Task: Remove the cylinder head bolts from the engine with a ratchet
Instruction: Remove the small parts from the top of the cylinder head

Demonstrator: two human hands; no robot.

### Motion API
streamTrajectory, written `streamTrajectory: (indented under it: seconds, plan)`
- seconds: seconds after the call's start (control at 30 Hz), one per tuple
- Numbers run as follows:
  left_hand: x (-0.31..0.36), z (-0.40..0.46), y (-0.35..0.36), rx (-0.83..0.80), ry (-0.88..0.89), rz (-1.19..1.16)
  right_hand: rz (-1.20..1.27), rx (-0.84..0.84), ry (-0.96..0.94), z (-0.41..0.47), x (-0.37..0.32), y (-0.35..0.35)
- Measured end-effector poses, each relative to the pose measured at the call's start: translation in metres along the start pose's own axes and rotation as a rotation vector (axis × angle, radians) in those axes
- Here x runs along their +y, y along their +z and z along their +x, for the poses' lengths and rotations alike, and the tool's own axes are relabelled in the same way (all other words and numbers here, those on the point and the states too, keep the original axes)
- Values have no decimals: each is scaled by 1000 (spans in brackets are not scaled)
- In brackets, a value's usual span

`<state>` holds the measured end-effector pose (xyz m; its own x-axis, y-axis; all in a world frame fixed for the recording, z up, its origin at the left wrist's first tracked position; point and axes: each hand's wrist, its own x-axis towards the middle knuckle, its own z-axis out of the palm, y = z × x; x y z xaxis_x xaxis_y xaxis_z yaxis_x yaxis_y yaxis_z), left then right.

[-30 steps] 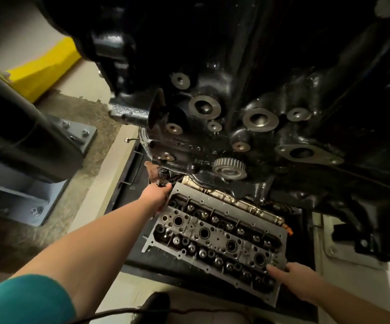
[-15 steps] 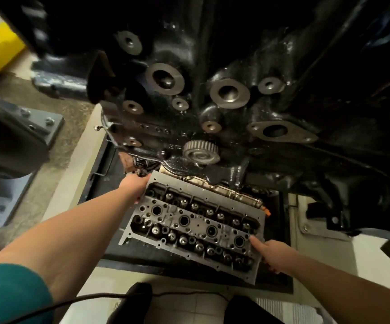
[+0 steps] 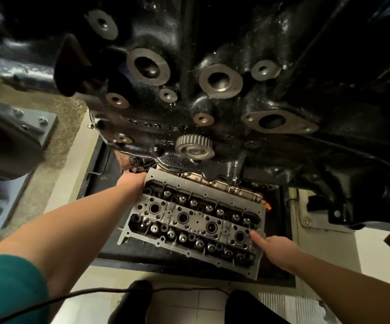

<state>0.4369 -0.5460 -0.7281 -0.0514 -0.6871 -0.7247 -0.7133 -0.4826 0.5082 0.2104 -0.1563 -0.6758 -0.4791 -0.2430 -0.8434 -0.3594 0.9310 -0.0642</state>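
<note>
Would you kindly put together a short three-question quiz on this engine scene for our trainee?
1. True or false: a ratchet is in one of the hands.
2. Which hand points a finger at the cylinder head? A left, B right.
3. Fill in: the toothed gear sits on the black engine block, ____ the cylinder head in the picture.

Key: 1 false, no ratchet shows. 2 B; the left hand holds the far corner. 3 above.
</note>
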Motion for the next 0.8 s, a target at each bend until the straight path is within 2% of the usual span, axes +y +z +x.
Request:
streamTrajectory:
  seconds: [0.17,0.43,0.57,0.7,0.8]
  plan:
    - [-17,-20,-8,40,-89,-126,-45,89,-36,-13,1,0]
    - [-34,-113,-51,144,-42,-208,-138,51,-110,-85,5,-27]
    - [-29,-170,-83,174,36,-211,-225,12,-145,-136,0,-40]
    - [-22,-211,-124,189,166,-59,-211,24,-164,-185,-6,-52]
    - [-22,-230,-153,169,257,-106,-199,32,-136,-225,-12,-56]
